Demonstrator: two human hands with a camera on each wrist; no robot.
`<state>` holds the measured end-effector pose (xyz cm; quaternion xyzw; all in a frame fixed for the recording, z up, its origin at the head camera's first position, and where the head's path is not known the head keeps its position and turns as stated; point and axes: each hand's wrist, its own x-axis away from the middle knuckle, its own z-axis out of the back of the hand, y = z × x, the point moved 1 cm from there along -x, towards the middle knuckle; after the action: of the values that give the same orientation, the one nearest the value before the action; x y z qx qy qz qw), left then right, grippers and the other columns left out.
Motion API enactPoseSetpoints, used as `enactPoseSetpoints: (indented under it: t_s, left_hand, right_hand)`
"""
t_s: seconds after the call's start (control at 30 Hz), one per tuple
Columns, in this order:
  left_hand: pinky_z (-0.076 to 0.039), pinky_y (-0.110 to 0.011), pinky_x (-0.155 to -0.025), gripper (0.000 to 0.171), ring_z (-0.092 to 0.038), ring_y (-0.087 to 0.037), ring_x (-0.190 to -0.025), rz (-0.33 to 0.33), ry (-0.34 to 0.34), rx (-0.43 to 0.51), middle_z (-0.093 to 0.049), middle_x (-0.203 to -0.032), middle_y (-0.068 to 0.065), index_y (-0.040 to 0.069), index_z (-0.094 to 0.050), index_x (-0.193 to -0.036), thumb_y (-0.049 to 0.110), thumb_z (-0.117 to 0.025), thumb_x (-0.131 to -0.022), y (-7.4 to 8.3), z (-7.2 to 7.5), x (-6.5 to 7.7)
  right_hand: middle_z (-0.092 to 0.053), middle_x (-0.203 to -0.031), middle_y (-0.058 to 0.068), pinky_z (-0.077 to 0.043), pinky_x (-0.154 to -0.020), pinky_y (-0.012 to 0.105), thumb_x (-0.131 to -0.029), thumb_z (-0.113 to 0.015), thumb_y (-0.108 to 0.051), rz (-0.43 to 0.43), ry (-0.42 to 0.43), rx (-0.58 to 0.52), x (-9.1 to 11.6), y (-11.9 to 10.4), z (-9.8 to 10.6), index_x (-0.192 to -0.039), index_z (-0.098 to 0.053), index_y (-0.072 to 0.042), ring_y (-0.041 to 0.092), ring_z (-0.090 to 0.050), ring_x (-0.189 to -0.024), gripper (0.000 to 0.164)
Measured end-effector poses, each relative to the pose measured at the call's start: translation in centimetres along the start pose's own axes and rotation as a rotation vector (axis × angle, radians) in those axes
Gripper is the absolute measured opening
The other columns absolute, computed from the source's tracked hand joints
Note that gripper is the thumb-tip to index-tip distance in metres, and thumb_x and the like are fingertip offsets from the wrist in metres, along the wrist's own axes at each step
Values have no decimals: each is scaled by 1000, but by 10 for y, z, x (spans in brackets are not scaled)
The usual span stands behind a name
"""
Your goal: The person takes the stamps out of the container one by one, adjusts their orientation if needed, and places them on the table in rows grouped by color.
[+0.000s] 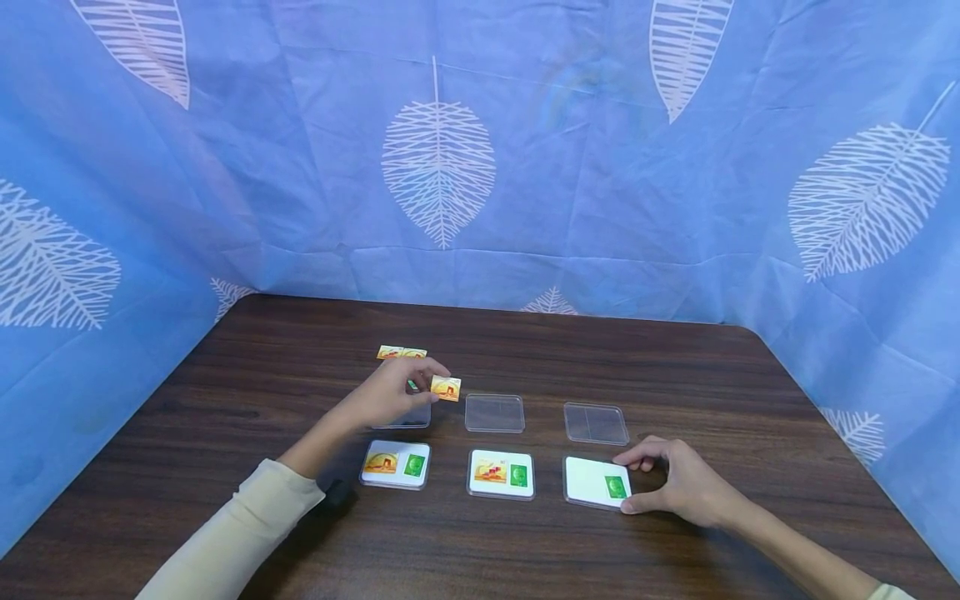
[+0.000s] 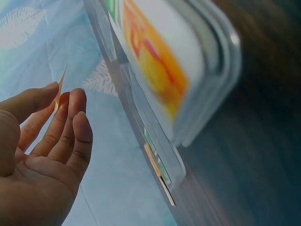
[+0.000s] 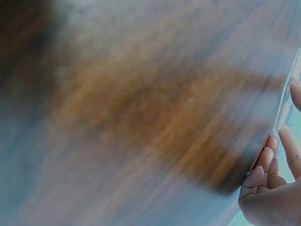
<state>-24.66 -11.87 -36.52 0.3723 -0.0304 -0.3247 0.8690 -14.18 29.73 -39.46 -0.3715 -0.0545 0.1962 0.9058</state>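
My left hand pinches a small orange-and-yellow stamp between thumb and fingers, raised over the back row; in the left wrist view the stamp shows nearly edge-on. On the right, my right hand grips the right edge of a clear case with thumb and fingers. That case has a white backing and one green stamp on its right side. To its left lie a middle case and a left case, each showing an orange stamp beside a green one.
Behind the cases lie clear plastic lids: a middle lid, a right lid and a left lid partly hidden by my left hand. Further back are orange stamps. A blue leaf-patterned curtain borders the dark wooden table.
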Motion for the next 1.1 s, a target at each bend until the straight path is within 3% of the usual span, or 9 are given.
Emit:
enactPoseSetpoints:
  t_s: [0.17,0.53,0.8,0.97,1.1]
  left_hand:
    - [-54,-31,-72,35,-65,-20,-90,22,16,13,-70,-117,-15,-2,-68,-126,-5,-73,-92,-7,6,2]
    - [-55,-33,-73,36,-68,-23,-92,9,31,17,-69,-123,-20,-5,-67,-127,-6,-72,-92,-23,17,10]
    - [-55,-37,-76,35,-69,-24,-91,37,42,37,-69,-108,-15,-5,-66,-128,-7,-71,-93,-32,24,10]
    - [-56,-41,-80,34,-69,-30,-97,64,59,66,-67,-117,-20,-5,-67,-126,-7,-72,-92,-34,29,10]
    - [-57,-39,-77,33,-68,-30,-95,82,81,62,-65,-113,-19,-6,-68,-124,-8,-72,-91,-36,33,9]
  right_hand:
    - [-68,-105,-1,-46,-75,27,-76,-93,-28,-6,-3,-3,0,1,0,-114,-76,-9,8,-51,-86,45]
    - [-68,-105,-2,-46,-75,27,-77,-92,-29,7,-1,-1,1,3,-1,-114,-76,-8,9,-52,-86,46]
    - [-68,-105,-2,-46,-74,27,-77,-92,-29,1,-8,-9,1,3,0,-114,-76,-8,9,-51,-86,46]
    - [-69,-105,-2,-46,-75,27,-77,-93,-30,2,-10,-2,0,3,0,-114,-76,-9,8,-52,-86,46]
    - [-69,-105,-3,-46,-75,27,-76,-93,-30,7,-7,7,-1,3,0,-114,-76,-9,8,-52,-86,46]
